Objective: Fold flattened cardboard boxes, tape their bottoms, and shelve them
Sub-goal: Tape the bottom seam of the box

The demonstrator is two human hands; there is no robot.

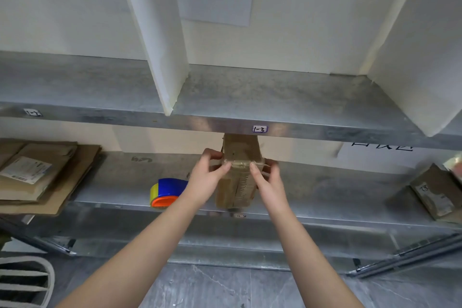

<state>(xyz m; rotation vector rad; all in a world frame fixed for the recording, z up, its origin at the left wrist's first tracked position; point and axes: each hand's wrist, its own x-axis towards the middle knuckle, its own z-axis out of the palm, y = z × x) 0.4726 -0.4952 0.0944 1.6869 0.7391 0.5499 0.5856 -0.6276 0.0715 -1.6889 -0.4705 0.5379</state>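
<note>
Box (237, 175) at lower shelf (325, 192); I see it gripped from both sides: left hand (207, 177) curled round its left side, right hand (268, 179) round its right, thumbs on near top edge.

Both forearms are bare from the frame's lower edge up to the bare left hand (207, 177) and right hand (268, 182).

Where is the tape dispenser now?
In the head view, the tape dispenser lies on the lower shelf, just left of the left hand and the box, right of the flat cardboard.
</note>
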